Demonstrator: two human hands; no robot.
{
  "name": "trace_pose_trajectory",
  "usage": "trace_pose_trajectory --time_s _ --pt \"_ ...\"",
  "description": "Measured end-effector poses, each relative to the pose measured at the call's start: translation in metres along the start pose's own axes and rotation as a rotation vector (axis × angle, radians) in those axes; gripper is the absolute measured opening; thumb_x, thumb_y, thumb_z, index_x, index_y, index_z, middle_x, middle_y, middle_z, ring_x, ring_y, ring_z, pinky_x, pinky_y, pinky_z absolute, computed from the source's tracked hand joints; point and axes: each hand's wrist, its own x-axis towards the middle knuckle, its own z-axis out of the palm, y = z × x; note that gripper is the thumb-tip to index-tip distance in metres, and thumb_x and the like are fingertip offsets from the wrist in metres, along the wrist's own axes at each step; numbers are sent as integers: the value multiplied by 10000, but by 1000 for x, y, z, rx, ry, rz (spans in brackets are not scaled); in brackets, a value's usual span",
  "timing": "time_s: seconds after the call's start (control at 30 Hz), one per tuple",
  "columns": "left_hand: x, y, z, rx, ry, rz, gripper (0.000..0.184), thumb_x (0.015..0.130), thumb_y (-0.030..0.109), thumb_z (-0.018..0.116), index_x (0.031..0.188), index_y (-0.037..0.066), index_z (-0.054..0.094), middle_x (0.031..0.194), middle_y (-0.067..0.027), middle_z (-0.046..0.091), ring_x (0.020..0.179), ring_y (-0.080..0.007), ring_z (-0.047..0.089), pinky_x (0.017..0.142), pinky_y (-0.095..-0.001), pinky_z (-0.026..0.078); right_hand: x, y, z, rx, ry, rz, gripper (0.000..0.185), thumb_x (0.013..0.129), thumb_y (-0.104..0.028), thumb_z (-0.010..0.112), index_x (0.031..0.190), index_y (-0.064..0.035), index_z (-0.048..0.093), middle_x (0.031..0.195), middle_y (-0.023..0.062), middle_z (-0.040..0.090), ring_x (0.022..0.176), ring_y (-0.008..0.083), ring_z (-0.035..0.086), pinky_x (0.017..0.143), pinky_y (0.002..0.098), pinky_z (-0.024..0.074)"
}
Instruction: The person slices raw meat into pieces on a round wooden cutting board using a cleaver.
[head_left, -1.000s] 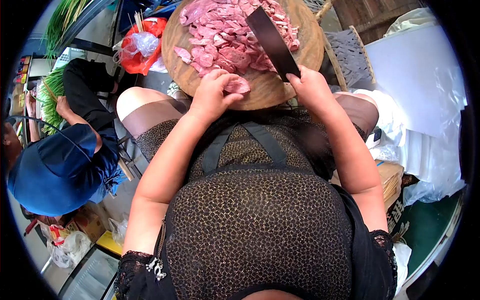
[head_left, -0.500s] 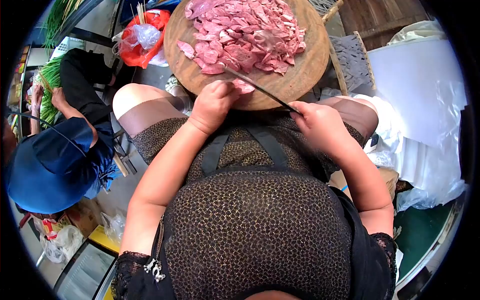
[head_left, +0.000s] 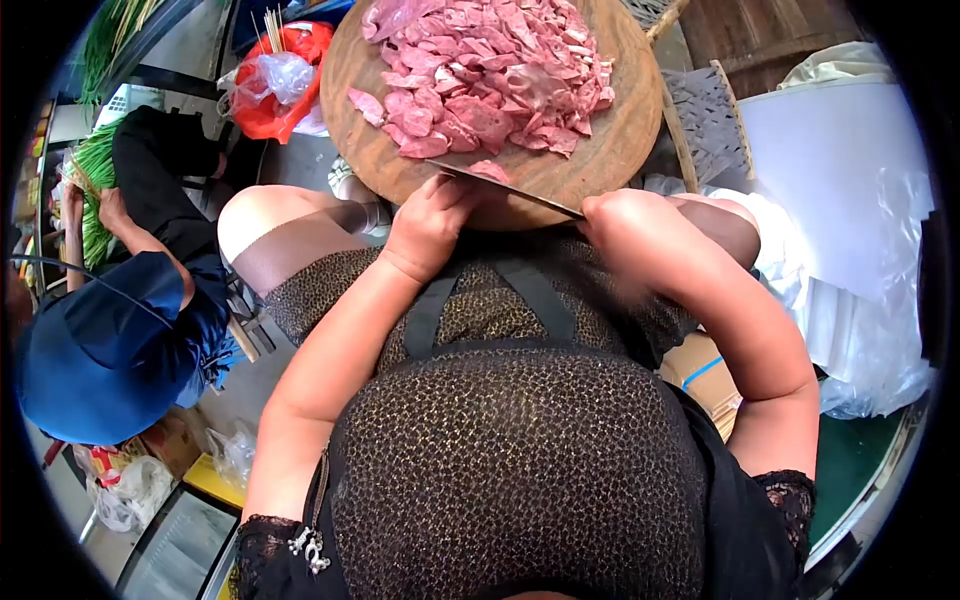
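Note:
A round wooden chopping board (head_left: 625,120) lies before my knees, with a heap of sliced pink-red meat (head_left: 490,85) on it. My right hand (head_left: 632,238) is closed round the handle of a knife (head_left: 520,191), whose thin blade slants up to the left over the board's near edge. My left hand (head_left: 428,225) has its fingers bent at the near edge, pressed on a small piece of meat (head_left: 490,171). The blade crosses just over that piece, close to my left fingertips, which are partly hidden. How deep the edge sits in the meat cannot be seen.
On the left a person in a blue hat (head_left: 95,350) handles long green stalks (head_left: 97,190). A red plastic bag (head_left: 270,105) with thin sticks stands left of the board. A woven-seat stool (head_left: 708,125) and a white panel (head_left: 830,180) are on the right.
My right hand has shifted slightly, its elbow swinging outward, and the knife blade now lies closer to my left fingers, in front of the small piece of meat. My left hand stays almost in place.

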Motion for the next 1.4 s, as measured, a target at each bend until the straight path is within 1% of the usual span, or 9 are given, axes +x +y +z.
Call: trace_pose_trajectory --time_s 0.33,0.4,0.5,0.6,0.77,0.93,1.03,1.17,1.4 --pt "-3 0 -4 10 -36 -12 271 828 111 625 1072 140 738 1089 -55 693 981 -245 676 869 -358 557 39 -27 0 14 -23 61 215 840 -105 539 867 -28 737 840 223 709 814 394 704 728 478 569" --pt "0 0 -7 6 -51 -9 240 866 118 631 1084 116 734 1066 -83 699 979 -256 683 860 -367 557 23 -5 1 -19 -41 101 124 832 -122 623 843 -9 672 820 218 684 808 415 674 708 502 535" --pt "7 -1 -3 -329 -216 -337 212 891 121 606 1062 120 732 1026 -87 691 942 -269 678 835 -367 545 -16 18 -4 -20 105 204 211 871 -217 642 848 -10 680 805 230 674 813 424 668 729 508 533" --pt "29 3 4 -106 -74 -90 243 865 100 578 1076 138 693 997 -74 669 882 -295 655 823 -364 531 -38 35 -10 -13 179 327 239 886 -249 647 845 -14 670 816 237 667 816 428 660 733 517 519" --pt "69 -11 6 16 101 2 269 849 102 611 1106 126 682 1029 -86 677 923 -282 662 790 -371 553 -56 28 -17 73 255 383 230 896 -236 653 869 -7 652 805 241 661 804 438 646 714 521 506" --pt "91 -36 -10 213 42 -256 336 756 224 774 1049 89 685 1186 -107 628 1151 -318 564 973 -445 458 -60 17 -12 104 220 290 233 893 -243 657 877 -10 659 788 239 658 796 434 647 713 516 507" --pt "100 -40 -17 90 -39 -193 172 741 153 765 858 68 671 1055 -101 663 1044 -313 615 899 -419 496 -53 13 -1 77 155 196 235 892 -242 656 860 -9 671 788 242 654 798 428 652 729 510 510" --pt "97 -37 -39 -38 18 -164 159 743 98 763 850 54 654 865 -81 671 847 -294 663 780 -398 529 -50 15 1 139 165 292 235 893 -242 656 869 -9 677 800 246 658 810 434 650 741 506 508" --pt "33 -14 -22 -69 27 -88 97 833 72 697 850 78 601 824 -90 602 788 -301 625 709 -381 524 -49 25 6 198 194 323 252 904 -259 654 884 -8 672 820 253 659 812 445 644 729 512 499"
